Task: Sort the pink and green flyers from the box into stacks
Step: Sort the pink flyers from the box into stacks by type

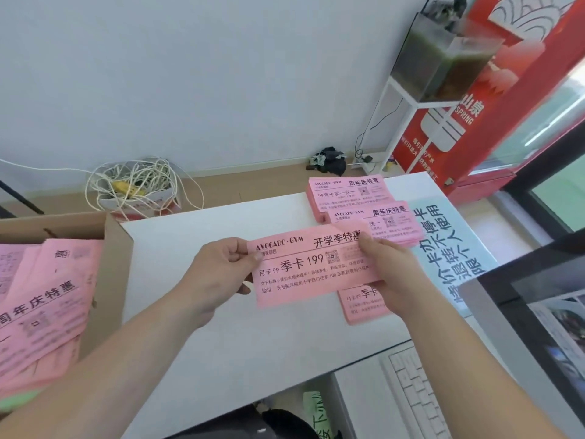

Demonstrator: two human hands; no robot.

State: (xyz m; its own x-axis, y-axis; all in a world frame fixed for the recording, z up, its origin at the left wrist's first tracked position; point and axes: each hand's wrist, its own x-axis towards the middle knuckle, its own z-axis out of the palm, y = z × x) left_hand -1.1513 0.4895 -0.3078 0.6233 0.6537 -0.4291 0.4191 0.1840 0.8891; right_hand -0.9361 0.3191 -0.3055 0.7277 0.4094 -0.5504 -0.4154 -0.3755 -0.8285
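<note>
Pink flyer [311,267] between both hands

On the raised pink flyer [316,264], in black: "AVOCADO·GVM", "开学季特惠", "月卡 99 季卡 199", next to a QR code; smaller lines below, with "100" legible. On the far pink stack [346,193]: "AVOCADO·GVM", "周年庆特惠", "99月卡买一送一". Same two headings on the middle pink stack [389,221]. On the near pink stack [361,304], partly covered: "月卡 99 季卡". On the pink flyers [47,299] in the box [110,264]: "周年庆特惠". On the pale blue sheet [449,248], in large characters: "停卡", "使用", the rest unclear. On the red panel [468,118]: "山泉", "SPRING".
</note>
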